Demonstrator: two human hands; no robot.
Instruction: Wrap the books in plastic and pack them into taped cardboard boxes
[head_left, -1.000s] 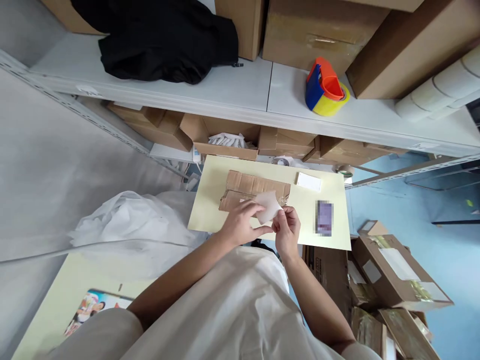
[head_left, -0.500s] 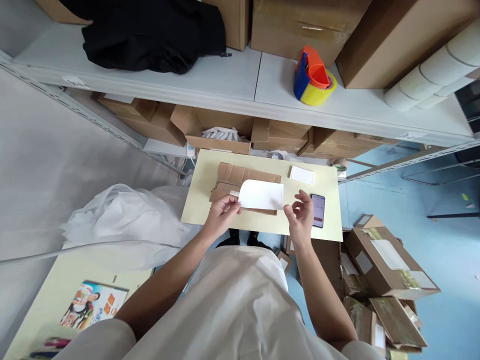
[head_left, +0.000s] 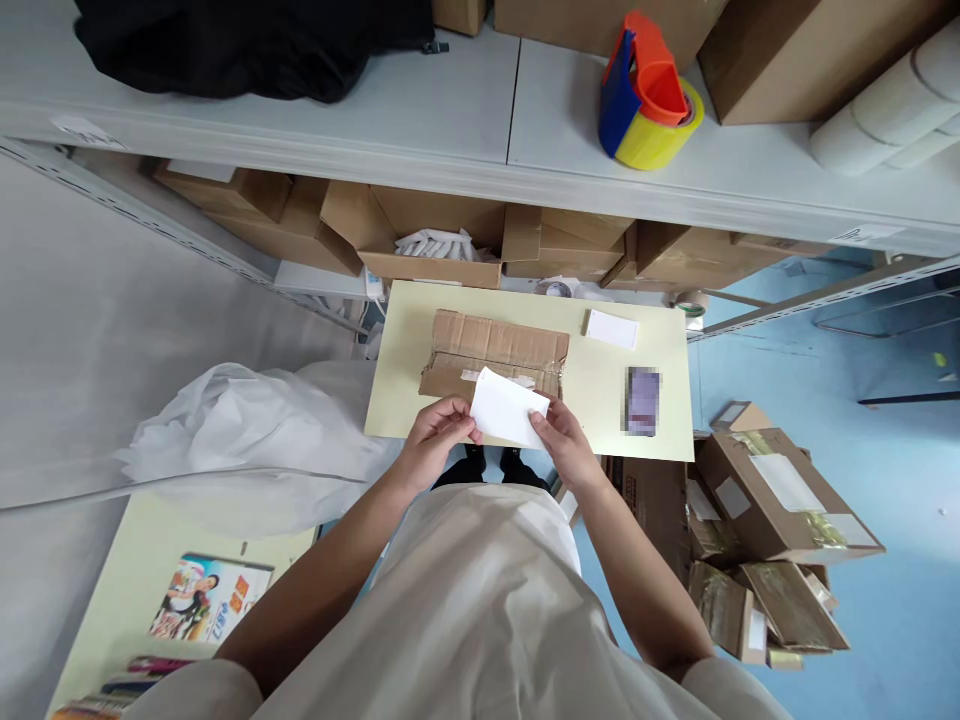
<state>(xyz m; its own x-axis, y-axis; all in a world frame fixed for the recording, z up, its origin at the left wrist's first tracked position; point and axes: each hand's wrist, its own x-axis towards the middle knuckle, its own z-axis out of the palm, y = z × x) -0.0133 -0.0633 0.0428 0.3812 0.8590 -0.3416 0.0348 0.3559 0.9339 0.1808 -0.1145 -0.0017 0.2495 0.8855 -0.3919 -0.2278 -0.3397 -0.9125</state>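
Note:
A white sheet of paper (head_left: 507, 408) is stretched between my two hands above the near edge of a pale yellow table (head_left: 600, 400). My left hand (head_left: 441, 440) pinches its left edge. At the right edge, my right hand (head_left: 562, 440) grips it with the thumb on top and the fingers behind. Beyond the paper lies a flattened-looking brown cardboard box (head_left: 499, 340), partly covered by the sheet. To the right on the table are a small stack of white paper (head_left: 612, 329) and a phone (head_left: 643, 402) with a blurred screen.
A grey shelf (head_left: 450, 130) crosses the far side, bearing a tape dispenser (head_left: 649, 100) and a black cloth (head_left: 247, 45). Open cartons (head_left: 442, 266) fill the level below. Taped boxes (head_left: 787, 490) are piled at right. A white plastic bag (head_left: 247, 430) bulges at left.
My right hand has moved left from beside the paper and closed on its right edge. The sheet has come nearer to my body and tilted. The view has shifted slightly.

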